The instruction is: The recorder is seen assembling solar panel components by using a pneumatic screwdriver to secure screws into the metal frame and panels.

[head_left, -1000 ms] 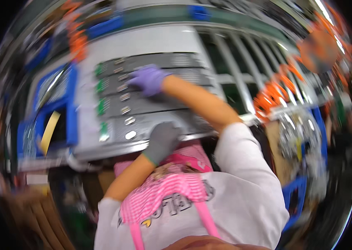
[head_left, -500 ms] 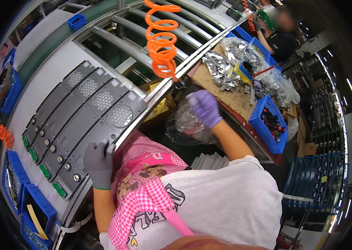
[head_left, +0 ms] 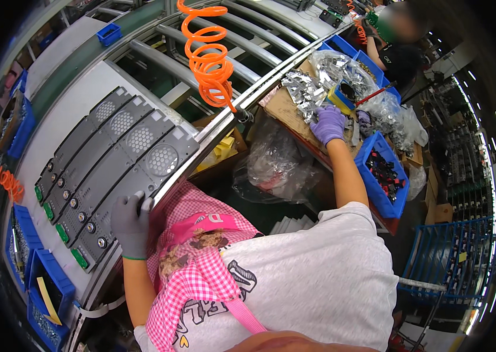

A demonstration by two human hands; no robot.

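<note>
My left hand (head_left: 130, 226), in a grey glove, rests by the near end of the closest dark grey panel (head_left: 127, 199), at the bench edge. Its fingers are bent and slightly apart, with nothing visible in them. My right hand (head_left: 328, 125), in a purple glove, reaches onto a pile of small silvery metal pieces (head_left: 304, 94) on a brown board (head_left: 283, 108). Its fingers stretch over the near side of the pile; their tips are partly hidden. Several such panels lie side by side, each with a round honeycomb grille, round metal fittings and a green circuit board (head_left: 79, 258).
A coiled orange hose (head_left: 211, 70) hangs over the metal rollers (head_left: 171, 61). Blue bins (head_left: 397, 202) stand right and left. Beside the pile are a yellow-and-blue container (head_left: 342, 98) and clear plastic bags (head_left: 274, 161). Another person (head_left: 400, 58) works at the far right.
My right hand has moved right and forward, from above the plastic bag onto the metal pieces. My left hand stays by the panel's edge. The view has shifted slightly.
</note>
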